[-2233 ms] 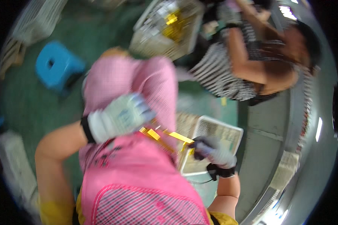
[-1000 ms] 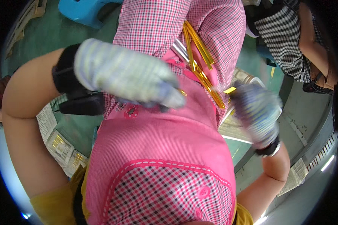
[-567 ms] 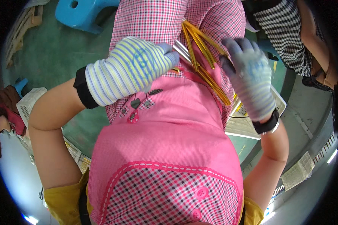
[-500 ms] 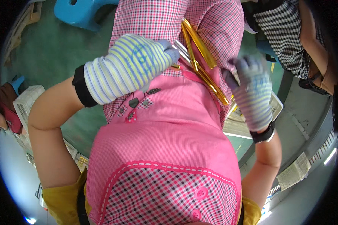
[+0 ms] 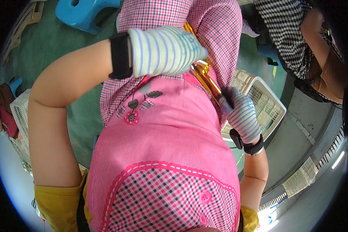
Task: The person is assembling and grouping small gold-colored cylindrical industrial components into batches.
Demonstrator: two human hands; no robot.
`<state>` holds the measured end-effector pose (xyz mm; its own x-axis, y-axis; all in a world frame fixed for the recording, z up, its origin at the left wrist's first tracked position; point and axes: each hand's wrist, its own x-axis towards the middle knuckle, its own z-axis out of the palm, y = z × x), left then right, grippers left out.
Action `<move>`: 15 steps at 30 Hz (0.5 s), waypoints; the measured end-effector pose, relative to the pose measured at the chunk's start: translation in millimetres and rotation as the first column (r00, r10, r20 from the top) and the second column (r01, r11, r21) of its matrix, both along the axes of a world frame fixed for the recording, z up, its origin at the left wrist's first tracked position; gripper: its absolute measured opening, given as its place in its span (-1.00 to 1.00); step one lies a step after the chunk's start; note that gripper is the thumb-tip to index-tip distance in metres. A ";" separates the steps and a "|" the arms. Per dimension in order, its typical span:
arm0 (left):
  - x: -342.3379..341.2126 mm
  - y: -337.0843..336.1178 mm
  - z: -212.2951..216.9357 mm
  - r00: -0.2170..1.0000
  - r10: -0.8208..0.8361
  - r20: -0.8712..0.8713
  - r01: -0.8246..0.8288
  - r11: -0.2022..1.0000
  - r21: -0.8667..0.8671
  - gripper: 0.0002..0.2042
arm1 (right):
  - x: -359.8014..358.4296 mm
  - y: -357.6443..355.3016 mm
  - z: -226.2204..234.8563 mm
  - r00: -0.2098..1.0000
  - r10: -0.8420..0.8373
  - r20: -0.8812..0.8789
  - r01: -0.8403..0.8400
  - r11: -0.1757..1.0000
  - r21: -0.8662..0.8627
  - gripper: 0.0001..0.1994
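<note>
Two knit-gloved hands grip glossy gold strips (image 5: 203, 73) over pink apron (image 5: 170, 131).

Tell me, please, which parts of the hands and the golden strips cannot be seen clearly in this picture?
- Head view: the lower ends of the golden strips are hidden inside the right hand.
- Their upper ends vanish behind the left hand, so their number cannot be counted.
- The left hand's fingertips are turned away; what they touch is hidden.
- The white crate is partly covered by the right hand and the pink apron.

striped knit gloves on hands (image 5: 164, 50), pink checked apron (image 5: 166, 154).
</note>
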<state>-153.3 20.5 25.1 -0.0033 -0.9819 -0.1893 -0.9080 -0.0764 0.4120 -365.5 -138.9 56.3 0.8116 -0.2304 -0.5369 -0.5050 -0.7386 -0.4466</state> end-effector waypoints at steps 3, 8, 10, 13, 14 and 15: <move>4.4 -19.3 7.8 0.994 -0.007 -0.106 0.019 0.993 0.119 -0.71 | 4.2 5.7 0.1 0.991 -0.119 0.056 0.115 0.991 0.067 -0.75; -5.3 -21.1 0.8 0.983 0.032 -0.180 -0.018 0.997 0.078 -0.70 | -4.2 -10.5 13.1 0.974 0.218 0.058 -0.193 0.940 -0.282 -0.78; -11.3 -10.1 -14.4 0.962 0.045 -0.270 -0.083 0.988 -0.128 -0.71 | -24.5 -30.6 24.1 0.978 0.207 0.039 -0.194 0.957 -0.214 -0.74; -16.4 -11.2 -16.2 0.976 0.001 -0.216 -0.052 0.972 -0.228 -0.71 | -32.1 -41.9 46.8 0.927 -0.215 -0.306 0.314 0.892 0.324 -0.66; -15.8 -12.6 -12.7 0.985 -0.054 -0.162 0.006 0.959 -0.282 -0.71 | -28.3 -44.1 52.4 0.925 -0.225 -0.305 0.323 0.890 0.323 -0.66; -17.2 -12.8 -6.3 0.999 -0.045 -0.024 0.038 0.969 -0.242 -0.73 | -23.6 -46.2 57.0 0.885 -0.259 -0.386 0.415 0.815 0.404 -0.62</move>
<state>-170.4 7.8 18.7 -0.0470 -0.9974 0.0543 -0.8957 0.0661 0.4398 -389.1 -185.1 113.4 0.5099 -0.1197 -0.8519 -0.8474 -0.2404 -0.4734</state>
